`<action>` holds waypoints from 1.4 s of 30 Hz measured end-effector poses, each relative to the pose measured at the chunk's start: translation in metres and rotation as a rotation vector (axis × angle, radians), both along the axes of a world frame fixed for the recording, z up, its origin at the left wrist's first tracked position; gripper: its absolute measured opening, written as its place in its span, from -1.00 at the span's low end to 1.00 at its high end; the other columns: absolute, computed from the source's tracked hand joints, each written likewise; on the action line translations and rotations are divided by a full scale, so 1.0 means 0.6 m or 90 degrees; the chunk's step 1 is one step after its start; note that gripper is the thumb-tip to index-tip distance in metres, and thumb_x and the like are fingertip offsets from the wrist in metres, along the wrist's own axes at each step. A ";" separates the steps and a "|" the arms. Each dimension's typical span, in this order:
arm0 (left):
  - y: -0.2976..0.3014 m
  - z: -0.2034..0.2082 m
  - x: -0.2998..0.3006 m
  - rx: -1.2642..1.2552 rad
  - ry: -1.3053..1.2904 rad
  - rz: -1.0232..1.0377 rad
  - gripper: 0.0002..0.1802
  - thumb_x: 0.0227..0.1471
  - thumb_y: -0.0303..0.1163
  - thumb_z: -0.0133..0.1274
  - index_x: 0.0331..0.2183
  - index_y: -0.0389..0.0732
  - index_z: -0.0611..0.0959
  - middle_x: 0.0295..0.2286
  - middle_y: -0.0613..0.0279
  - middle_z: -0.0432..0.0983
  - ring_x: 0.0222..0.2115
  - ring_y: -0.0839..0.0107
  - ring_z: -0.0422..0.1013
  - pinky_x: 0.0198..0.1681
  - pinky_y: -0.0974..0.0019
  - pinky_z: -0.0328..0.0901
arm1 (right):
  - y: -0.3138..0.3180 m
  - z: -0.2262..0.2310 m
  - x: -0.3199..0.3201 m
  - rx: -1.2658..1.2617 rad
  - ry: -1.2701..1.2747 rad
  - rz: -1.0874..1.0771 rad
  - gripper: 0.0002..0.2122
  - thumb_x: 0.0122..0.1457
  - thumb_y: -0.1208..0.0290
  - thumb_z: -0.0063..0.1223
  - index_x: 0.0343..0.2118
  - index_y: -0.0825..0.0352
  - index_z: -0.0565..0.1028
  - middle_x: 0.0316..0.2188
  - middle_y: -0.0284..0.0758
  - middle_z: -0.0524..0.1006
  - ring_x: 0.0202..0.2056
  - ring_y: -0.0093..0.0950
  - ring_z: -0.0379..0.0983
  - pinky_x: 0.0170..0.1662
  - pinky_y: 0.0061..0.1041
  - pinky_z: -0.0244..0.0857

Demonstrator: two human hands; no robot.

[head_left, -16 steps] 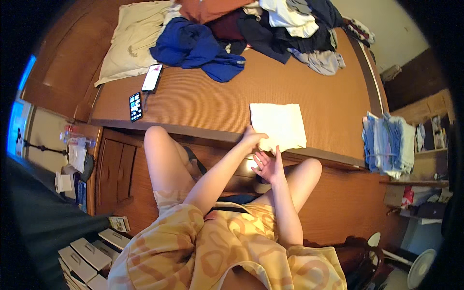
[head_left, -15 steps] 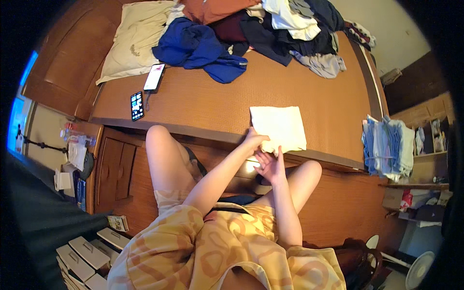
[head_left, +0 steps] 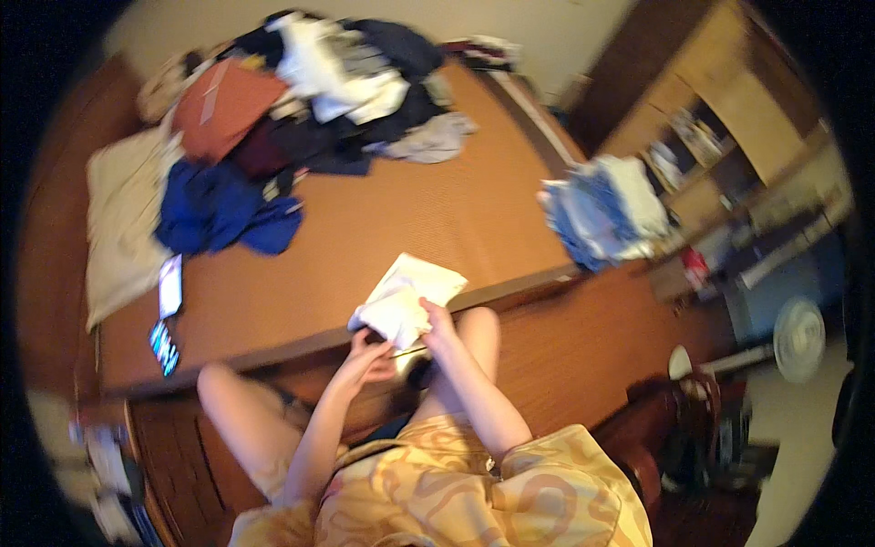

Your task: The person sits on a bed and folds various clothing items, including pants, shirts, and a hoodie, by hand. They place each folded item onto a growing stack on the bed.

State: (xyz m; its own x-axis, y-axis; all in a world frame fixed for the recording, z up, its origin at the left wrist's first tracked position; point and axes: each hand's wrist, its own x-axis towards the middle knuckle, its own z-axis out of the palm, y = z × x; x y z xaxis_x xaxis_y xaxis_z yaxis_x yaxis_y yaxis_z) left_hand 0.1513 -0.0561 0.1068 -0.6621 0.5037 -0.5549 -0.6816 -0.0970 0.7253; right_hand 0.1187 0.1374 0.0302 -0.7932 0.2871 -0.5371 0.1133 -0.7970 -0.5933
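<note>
A folded white garment lies on the near edge of the bed mat, its front part lifted and bunched. My right hand is closed on the garment's right side, thumb on top. Just below its front left corner is my left hand, fingers apart and curved, the tips near or touching the cloth. Blur hides the exact contact there.
The bed bears a heap of clothes, a blue garment, a beige pillow and two phones. A stack of folded jeans sits at the bed's right edge. A white fan stands at right.
The view has swung right and tilted. The garment's front part has been raised and bunched; my right hand has gone from open to gripping it, and my left hand has come off its edge.
</note>
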 end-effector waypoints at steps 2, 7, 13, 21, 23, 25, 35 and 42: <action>-0.011 -0.011 0.014 -0.052 -0.015 -0.060 -0.23 -0.05 -0.19 0.13 0.08 -0.09 0.07 -0.37 0.17 0.35 -0.40 0.35 0.43 -0.33 0.23 0.43 | 0.054 0.104 0.005 -0.030 0.026 -0.017 -0.61 0.08 0.50 -0.04 0.00 0.38 0.25 -0.15 -0.21 0.44 -0.15 -0.29 0.41 -0.13 -0.30 0.37; -0.041 -0.065 0.039 -0.107 -0.020 -0.074 -0.58 0.09 -0.28 -0.05 -0.03 -0.12 0.26 -0.41 0.22 0.37 -0.37 0.36 0.43 -0.27 0.27 0.42 | 0.298 0.274 0.029 -0.014 0.184 -0.078 -0.56 0.02 0.52 0.03 0.00 0.43 0.24 -0.07 -0.07 0.38 -0.03 -0.21 0.33 0.05 -0.21 0.25; -0.041 -0.068 0.029 -0.140 -0.031 -0.036 -0.74 0.11 -0.34 -0.11 -0.13 -0.16 0.38 -0.43 0.25 0.39 -0.38 0.40 0.44 -0.26 0.31 0.40 | 0.584 0.561 -0.031 0.225 0.249 -0.241 -0.58 0.00 0.60 0.05 -0.03 0.46 0.28 -0.12 -0.09 0.42 -0.10 -0.20 0.39 -0.03 -0.14 0.32; -0.036 -0.067 0.021 -0.271 -0.065 0.010 -0.78 0.11 -0.38 -0.12 -0.16 -0.16 0.42 -0.43 0.27 0.40 -0.40 0.43 0.45 -0.31 0.35 0.42 | 0.963 0.605 -0.116 0.319 0.123 -0.176 -0.65 0.11 0.41 -0.04 -0.06 0.42 0.27 -0.15 -0.10 0.43 -0.20 -0.22 0.45 -0.20 -0.14 0.38; -0.053 -0.072 0.030 -0.289 -0.066 0.033 -0.78 0.11 -0.38 -0.13 -0.17 -0.17 0.43 -0.43 0.26 0.41 -0.40 0.43 0.45 -0.31 0.34 0.42 | 1.031 0.485 -0.118 0.292 -0.025 -0.194 -0.70 0.10 0.36 -0.02 -0.11 0.34 0.36 -0.17 -0.19 0.47 -0.29 -0.26 0.50 -0.39 -0.11 0.42; -0.022 -0.106 0.009 -0.243 -0.062 -0.007 -0.80 0.11 -0.38 -0.14 -0.19 -0.16 0.45 -0.44 0.26 0.42 -0.41 0.45 0.45 -0.33 0.36 0.41 | 1.201 0.430 -0.019 0.632 -0.290 -0.169 -0.73 0.08 0.36 -0.02 -0.16 0.35 0.39 -0.23 -0.21 0.51 -0.33 -0.27 0.50 -0.33 -0.22 0.40; -0.106 -0.100 0.010 -0.242 0.003 0.106 -0.81 0.10 -0.32 -0.08 -0.22 -0.13 0.47 -0.47 0.34 0.43 -0.45 0.52 0.42 -0.37 0.46 0.34 | 1.165 0.335 -0.078 0.530 -0.034 -0.002 -0.61 0.14 0.28 -0.06 -0.01 0.37 0.33 -0.15 -0.24 0.48 -0.15 -0.38 0.42 -0.08 -0.34 0.30; -0.115 -0.129 -0.026 -0.248 0.186 0.169 -0.80 0.09 -0.41 -0.11 -0.19 -0.16 0.44 -0.46 0.36 0.41 -0.47 0.55 0.40 -0.36 0.48 0.31 | 1.235 0.365 -0.018 0.809 -0.375 -0.178 -0.64 0.00 0.14 0.08 -0.46 0.44 0.42 -0.59 -0.31 0.45 -0.49 -0.44 0.35 -0.41 -0.36 0.22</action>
